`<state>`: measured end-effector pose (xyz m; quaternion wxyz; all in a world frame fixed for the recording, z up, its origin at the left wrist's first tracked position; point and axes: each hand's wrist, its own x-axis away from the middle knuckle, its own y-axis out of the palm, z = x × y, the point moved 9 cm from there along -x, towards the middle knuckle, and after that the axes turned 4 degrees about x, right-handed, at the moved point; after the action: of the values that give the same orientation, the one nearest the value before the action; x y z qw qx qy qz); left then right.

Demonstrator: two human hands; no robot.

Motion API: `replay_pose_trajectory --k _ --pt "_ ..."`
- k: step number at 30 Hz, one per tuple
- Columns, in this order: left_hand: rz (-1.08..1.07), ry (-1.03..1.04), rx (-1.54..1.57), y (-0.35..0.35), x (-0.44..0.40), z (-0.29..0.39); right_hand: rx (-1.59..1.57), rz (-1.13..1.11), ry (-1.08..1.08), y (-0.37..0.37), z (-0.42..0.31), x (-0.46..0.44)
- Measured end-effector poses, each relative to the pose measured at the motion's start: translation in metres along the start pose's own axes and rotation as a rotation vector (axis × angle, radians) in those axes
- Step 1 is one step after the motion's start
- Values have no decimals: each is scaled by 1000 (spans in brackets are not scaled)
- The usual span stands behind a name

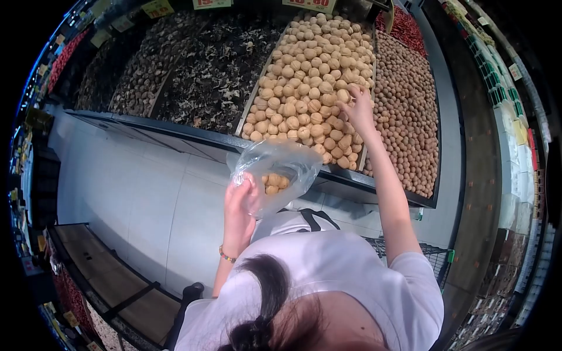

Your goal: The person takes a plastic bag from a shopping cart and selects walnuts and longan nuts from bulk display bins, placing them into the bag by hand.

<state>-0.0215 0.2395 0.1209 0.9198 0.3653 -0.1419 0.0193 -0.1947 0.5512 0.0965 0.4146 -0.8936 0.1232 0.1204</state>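
Floor: pale, smooth tiles with thin seams, out at nine o'clock.
Stand: dark rim running from ten o'clock to three, divided into bins.
Walnuts: heaped at half past twelve, tan, round and ridged.
Neighbouring bins: black, ragged fungus at eleven; smaller brown balls at two; a red heap at half past one.
Right hand: between one and two, at the right side of the walnuts; my thumb and forefinger are apart, and I cannot tell whether they touch a shell.
Left hand: at eight, my fingers clamped on the bag's near left edge.
Bag: near the middle, thin, clear, crinkled plastic, mouth open, some walnuts inside.
Bracelet: coloured beads around my left wrist, at seven.
Rack: brown-topped, dark-edged, at eight.
Cart: wire mesh, at four.
Shelves: packed, at three.
Sign: at twelve, red digits cut by the top edge; ".80" reads clearly.
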Motion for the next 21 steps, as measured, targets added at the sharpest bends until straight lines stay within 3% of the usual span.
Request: replay_pose_trajectory --k 4,5,8,9,11,14,17,21 --pt "52 -6 4 -2 -3 -4 -969 -189 -106 -44 -99 43" --pt "38 -18 15 -1 -4 -6 -1187 -343 -123 -40 -115 62" --pt "-60 -44 37 3 -9 -12 -1356 -820 -193 -11 -170 119" --pt "-99 -51 42 5 -10 -13 -1283 -922 -242 9 -175 134" --pt "-109 -67 31 9 -7 -14 -1146 -1064 136 61 -158 165" --pt "-162 -112 14 17 -7 -24 -757 -893 386 102 -117 178" --pt "-135 -140 7 21 -7 -26 -326 -796 131 101 -115 178" --pt "-103 -75 31 17 -11 -18 -151 -748 -14 93 -115 176"
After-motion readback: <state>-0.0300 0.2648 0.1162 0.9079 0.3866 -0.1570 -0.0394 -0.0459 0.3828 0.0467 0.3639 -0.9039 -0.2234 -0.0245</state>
